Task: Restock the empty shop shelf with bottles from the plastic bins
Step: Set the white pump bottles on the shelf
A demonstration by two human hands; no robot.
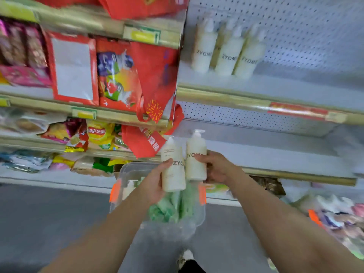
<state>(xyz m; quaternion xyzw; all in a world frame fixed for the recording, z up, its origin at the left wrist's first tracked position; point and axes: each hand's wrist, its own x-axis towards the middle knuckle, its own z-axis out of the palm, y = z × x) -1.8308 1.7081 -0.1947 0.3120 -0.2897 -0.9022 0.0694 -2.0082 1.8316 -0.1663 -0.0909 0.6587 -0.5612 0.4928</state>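
Shop shelf [295, 85], white with a perforated back, rises behind and to the right of the clear plastic bin [167, 227]; its boards are mostly bare. Behind and to the left of the bin stands the snack shelving [59, 107], crowded with crisp packets and red bags [157, 75] that hang down towards the bin's far rim. The bin itself sits on the grey floor [49, 213], has orange latches [115, 191] on both sides and holds green packs [171, 207]; a cream bottle seems to lie by its left wall, though blur makes this uncertain. To the right of the bin, a second bin [334, 219] of mixed packs is smeared by motion. High above the bin, at the left end of the upper white board, a row of cream bottles [226, 56] stands upright, three in front.

Directly over the bin, the left hand [155, 184] has fingers and thumb curled round a cream pump bottle [174, 174], and the right hand [214, 166] wraps its fingers round a second cream pump bottle [196, 164]. Both are upright and side by side, just touching. Nearer the person than the bin, a shoe [186, 257] shows.
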